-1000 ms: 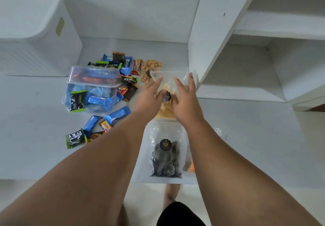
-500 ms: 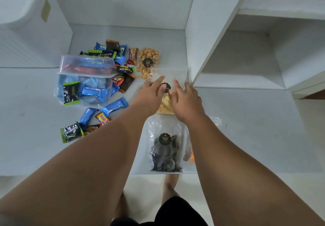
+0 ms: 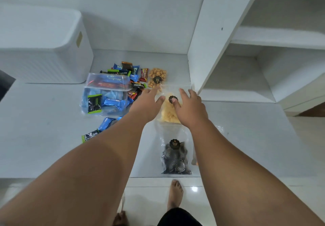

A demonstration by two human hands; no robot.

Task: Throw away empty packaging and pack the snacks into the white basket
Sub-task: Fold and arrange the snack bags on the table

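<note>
Left hand [image 3: 147, 102], right hand [image 3: 189, 108] spread flat on yellow-chip bag [image 3: 168, 115]; white basket [image 3: 44, 49] well left of bag. Pressing may crush chips.

the basket [image 3: 44, 49] sits far left on the counter [image 3: 44, 129], the lidded tub [image 3: 105, 100] right of it. right of the tub, back to front: nut bag [image 3: 157, 77], chip bag [image 3: 168, 114], spiral-biscuit bag [image 3: 175, 159].

White basket [image 3: 44, 64] upright left, wrapped snacks [image 3: 138, 85] scattered near it
</note>
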